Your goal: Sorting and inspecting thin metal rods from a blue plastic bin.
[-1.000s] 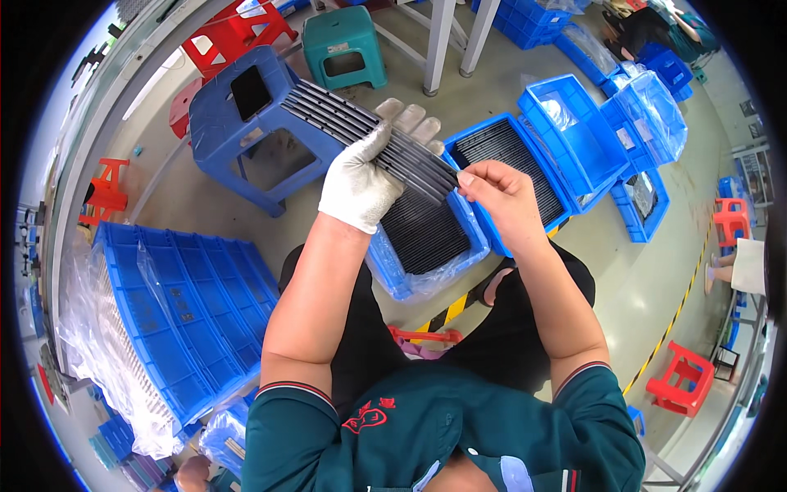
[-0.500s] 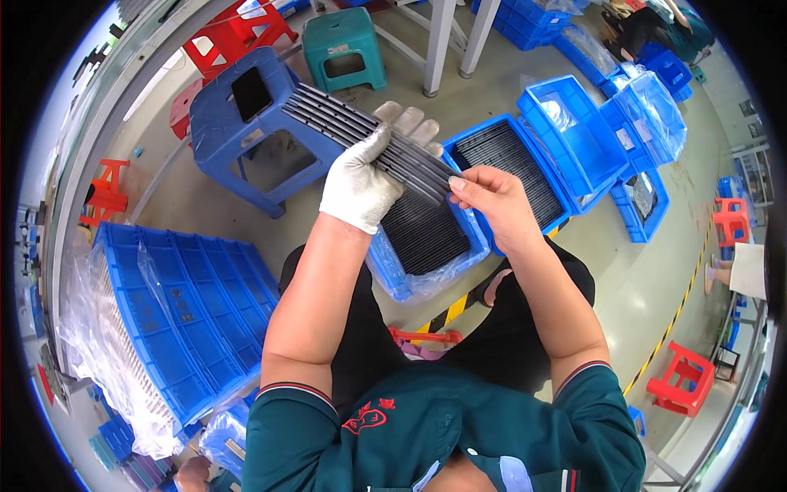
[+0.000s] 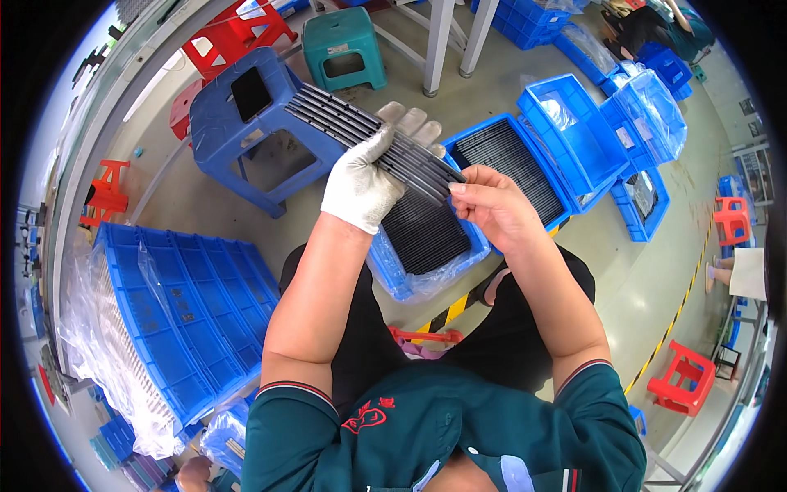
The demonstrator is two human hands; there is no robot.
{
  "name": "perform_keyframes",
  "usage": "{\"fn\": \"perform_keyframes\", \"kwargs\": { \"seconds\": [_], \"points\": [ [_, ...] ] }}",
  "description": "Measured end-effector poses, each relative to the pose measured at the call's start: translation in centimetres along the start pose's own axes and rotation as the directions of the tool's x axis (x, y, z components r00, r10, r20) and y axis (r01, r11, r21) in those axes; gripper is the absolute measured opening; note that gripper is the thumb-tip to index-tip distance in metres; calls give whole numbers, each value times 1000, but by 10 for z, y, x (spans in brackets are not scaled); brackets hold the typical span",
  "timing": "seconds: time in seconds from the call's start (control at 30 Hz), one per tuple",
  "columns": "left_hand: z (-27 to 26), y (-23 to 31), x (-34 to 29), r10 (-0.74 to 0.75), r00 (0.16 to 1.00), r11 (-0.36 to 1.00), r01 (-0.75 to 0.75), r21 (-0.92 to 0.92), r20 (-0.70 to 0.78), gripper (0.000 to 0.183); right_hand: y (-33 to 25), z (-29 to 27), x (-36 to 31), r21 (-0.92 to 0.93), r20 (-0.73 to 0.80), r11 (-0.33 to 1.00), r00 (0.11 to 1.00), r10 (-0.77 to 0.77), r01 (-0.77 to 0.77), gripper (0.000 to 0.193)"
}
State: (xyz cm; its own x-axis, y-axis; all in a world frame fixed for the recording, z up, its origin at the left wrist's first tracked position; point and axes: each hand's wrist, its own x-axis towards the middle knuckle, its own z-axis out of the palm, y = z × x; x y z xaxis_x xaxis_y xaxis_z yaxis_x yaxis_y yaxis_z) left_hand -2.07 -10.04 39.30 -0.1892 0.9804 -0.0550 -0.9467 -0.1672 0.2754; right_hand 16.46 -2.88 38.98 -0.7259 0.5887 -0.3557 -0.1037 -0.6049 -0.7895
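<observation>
My left hand (image 3: pixel 361 180), in a white glove, is closed around a flat bundle of long dark grey rods (image 3: pixel 340 123) with small dark holes or marks along them. The bundle slants from the upper left down to the right. At its lower right end my bare right hand (image 3: pixel 498 207) pinches the rod tips between thumb and fingers. Beneath the bundle stands a blue crate (image 3: pixel 395 283) lined with clear plastic and filled with similar dark rods. A second blue crate (image 3: pixel 566 220) of such rods is just to its right, behind my right hand.
A blue stool (image 3: pixel 215 131) bearing a dark flat phone-like object stands at the upper left, with a green stool (image 3: pixel 340 41) beyond. Stacked blue crates (image 3: pixel 180 312) wrapped in plastic rise at my left. An open blue bin (image 3: pixel 574 139) lies at the right.
My right hand's fingers have curled and shifted slightly at the rod ends. The bundle and my left hand have moved very slightly to the right.
</observation>
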Motion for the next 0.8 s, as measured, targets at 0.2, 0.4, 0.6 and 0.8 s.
{"fn": "perform_keyframes", "kwargs": {
  "seconds": [0.2, 0.4, 0.6, 0.8],
  "points": [
    [2, 0, -1, 14, 1000, 999, -14, 41, -3, 31, -1, 1, -2, -38, 10, 999, 1000, 4, -4, 15],
    [-4, 1, 2, 25, 998, 1000, -25, -5, 58, 34, 0, 5, -4, -207, 22, 978, 1000, -11, 15, 20],
    [3, -1, -1, 36, 999, 999, -36, 37, -4, 34, 3, 7, -3, -299, -21, 953, 998, -55, 46, 17],
    [0, -2, 1, 3, 998, 1000, -4, 15, 62, 32, 7, 4, 0, -48, 11, 998, 999, 48, -47, 21]
  ]
}}
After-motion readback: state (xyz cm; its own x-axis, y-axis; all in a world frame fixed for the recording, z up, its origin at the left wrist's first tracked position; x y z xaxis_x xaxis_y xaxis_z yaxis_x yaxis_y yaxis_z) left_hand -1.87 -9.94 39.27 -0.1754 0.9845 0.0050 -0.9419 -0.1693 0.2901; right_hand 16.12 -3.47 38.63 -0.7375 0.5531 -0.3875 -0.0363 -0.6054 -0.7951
